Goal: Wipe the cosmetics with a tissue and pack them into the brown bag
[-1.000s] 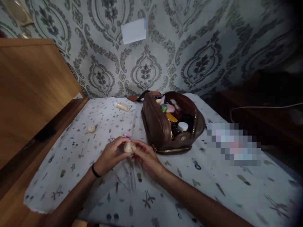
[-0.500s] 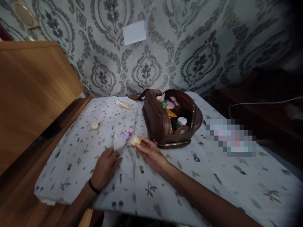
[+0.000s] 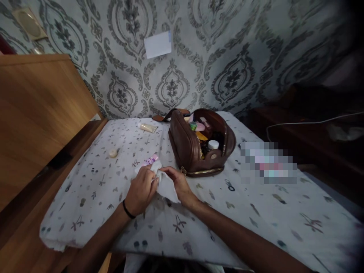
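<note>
Faced a damask-papered wall (image 3: 172,85). Worked above a white printed cover (image 3: 93,163), beside an unzipped brown leather bag (image 3: 184,146). Pinched a white cloth (image 3: 167,187) in the curled fingers of the left hand (image 3: 142,187); touched it with the fingertips of the right hand (image 3: 182,187), thumb mostly hidden, so could not tell pinching from contact. Held the cloth between both hands, long axis slanting nearer and rightward, loose corner pointing toward the right wrist. Saw beyond a cream tube (image 3: 148,127) lying crosswise, just past the left fingers a purple-patterned tube (image 3: 151,159), farther left a round cream lid (image 3: 113,153).
</note>
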{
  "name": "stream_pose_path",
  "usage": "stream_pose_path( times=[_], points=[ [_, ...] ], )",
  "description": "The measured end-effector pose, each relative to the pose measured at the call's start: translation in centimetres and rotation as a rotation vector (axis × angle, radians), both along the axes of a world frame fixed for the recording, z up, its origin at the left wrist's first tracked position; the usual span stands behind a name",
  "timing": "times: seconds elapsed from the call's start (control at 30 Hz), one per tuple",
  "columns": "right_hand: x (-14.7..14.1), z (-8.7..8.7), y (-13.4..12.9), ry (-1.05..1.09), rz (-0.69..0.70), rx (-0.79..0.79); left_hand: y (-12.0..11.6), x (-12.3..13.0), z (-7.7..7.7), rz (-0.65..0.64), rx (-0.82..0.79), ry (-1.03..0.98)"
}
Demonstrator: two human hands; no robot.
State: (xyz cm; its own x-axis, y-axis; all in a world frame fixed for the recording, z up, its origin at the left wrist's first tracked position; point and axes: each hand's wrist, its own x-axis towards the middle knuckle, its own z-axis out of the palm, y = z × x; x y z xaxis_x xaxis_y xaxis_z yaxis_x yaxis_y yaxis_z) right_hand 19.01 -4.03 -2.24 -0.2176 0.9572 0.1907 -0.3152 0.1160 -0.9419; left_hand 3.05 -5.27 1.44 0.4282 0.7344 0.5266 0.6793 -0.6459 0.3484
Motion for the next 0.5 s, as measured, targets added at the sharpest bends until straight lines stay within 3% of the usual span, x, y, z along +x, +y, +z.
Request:
stream_pose_path(
  times=[0.17, 0.3, 0.5],
  points=[
    [0.1, 0.1, -0.6, -0.214, -0.074, 0.187, 1.1, 0.6, 0.2, 0.09, -0.248, -0.134],
    [0.0, 0.0, -0.7, -0.355, -0.144, 0.289, 1.7, 0.8, 0.6, 0.074, -0.541, -0.304],
    [0.3, 0.2, -0.7, -0.468, -0.233, 0.454, 2.3, 0.6, -0.5, 0.0, -0.939, -0.621]
  ],
)
